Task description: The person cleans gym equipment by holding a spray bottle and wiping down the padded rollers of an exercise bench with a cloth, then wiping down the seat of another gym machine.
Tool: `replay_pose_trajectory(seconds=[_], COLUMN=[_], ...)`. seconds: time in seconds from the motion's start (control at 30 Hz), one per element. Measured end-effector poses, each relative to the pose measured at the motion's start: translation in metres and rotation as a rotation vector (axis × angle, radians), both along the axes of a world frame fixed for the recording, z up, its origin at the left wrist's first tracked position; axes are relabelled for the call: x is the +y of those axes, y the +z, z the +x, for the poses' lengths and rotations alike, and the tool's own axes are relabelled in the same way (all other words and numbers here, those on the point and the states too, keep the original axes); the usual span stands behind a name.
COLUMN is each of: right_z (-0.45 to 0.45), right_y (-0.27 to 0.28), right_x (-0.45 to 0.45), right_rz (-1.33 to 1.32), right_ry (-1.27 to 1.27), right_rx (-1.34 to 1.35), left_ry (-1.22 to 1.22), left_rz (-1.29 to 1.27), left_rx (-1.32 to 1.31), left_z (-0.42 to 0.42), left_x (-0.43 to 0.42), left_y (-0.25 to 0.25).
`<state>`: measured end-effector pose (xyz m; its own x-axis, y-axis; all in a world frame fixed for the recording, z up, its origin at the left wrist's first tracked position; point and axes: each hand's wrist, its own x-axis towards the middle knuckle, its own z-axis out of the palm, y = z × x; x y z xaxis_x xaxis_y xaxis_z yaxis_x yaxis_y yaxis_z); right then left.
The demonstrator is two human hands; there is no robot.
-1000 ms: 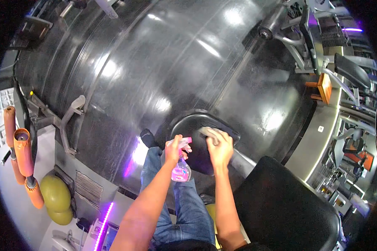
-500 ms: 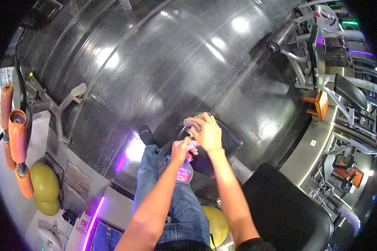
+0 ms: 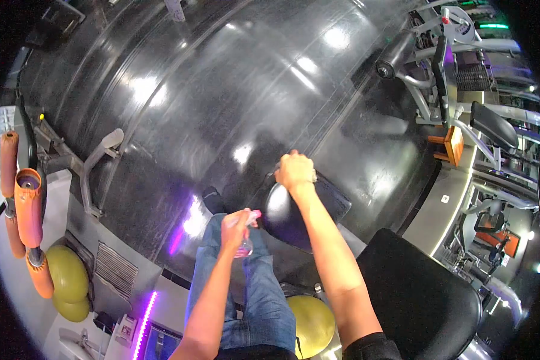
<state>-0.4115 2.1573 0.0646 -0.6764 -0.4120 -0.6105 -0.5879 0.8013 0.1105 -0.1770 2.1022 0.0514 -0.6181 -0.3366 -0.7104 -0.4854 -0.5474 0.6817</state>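
My left hand (image 3: 236, 229) is wrapped round the neck of a clear spray bottle (image 3: 244, 247) with a pink nozzle, held above my legs. Further forward, my right hand (image 3: 295, 171) is closed on a light cloth (image 3: 314, 175), of which only a bit shows by the fingers. It presses at the far edge of a small black padded seat (image 3: 288, 219). The seat's surface is shiny near the hand. To the right of my right arm lies a large black pad (image 3: 414, 297).
Weight machines (image 3: 444, 72) and a small wooden stool (image 3: 453, 146) stand at the right. Orange padded rollers (image 3: 29, 207), a metal frame (image 3: 90, 174) and green balls (image 3: 67, 273) are at the left. Another green ball (image 3: 312, 327) sits beside my legs.
My right hand has moved with the cloth from over the seat to its far edge. My left hand and the bottle have shifted left, apart from the right hand. The view has shifted slightly.
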Motion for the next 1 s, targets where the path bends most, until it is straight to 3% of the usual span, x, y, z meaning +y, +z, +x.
replay_pose_trajectory(seconds=[0.17, 0.27, 0.33, 0.57, 0.67, 0.73, 0.77, 0.87, 1.0], right_z=[0.059, 0.074, 0.071, 0.044, 0.054, 0.072, 0.083, 0.105, 0.114], right_y=[-0.018, 0.005, 0.018, 0.041, 0.032, 0.011, 0.001, 0.016, 0.025], right_x=[-0.016, -0.008, 0.014, 0.094, 0.113, 0.106, 0.100, 0.062, 0.060], right_rz=[-0.005, -0.039, -0.195, -0.451, -0.599, -0.658, -0.740, -0.714, -0.692], right_ry=[0.274, 0.294, 0.286, -0.422, -0.884, -0.909, -0.898, -0.615, -0.547], right_rx=[-0.018, -0.191, -0.185, 0.148, 0.131, 0.228, 0.253, 0.174, 0.120], left_ry=[-0.047, -0.067, -0.078, -0.233, -0.296, -0.557, -0.567, -0.845, -0.973], left_rz=[-0.072, -0.102, -0.141, -0.023, 0.009, -0.050, -0.050, -0.039, -0.139], left_rx=[-0.022, -0.052, -0.028, -0.080, -0.093, -0.065, -0.068, -0.097, -0.047], left_z=[0.026, 0.034, 0.038, 0.055, 0.053, 0.051, 0.049, 0.033, 0.013], left_x=[-0.052, -0.067, -0.071, -0.058, -0.046, -0.041, -0.037, -0.025, -0.011], left_y=[0.005, 0.013, 0.020, 0.028, 0.029, 0.025, 0.024, 0.025, 0.015])
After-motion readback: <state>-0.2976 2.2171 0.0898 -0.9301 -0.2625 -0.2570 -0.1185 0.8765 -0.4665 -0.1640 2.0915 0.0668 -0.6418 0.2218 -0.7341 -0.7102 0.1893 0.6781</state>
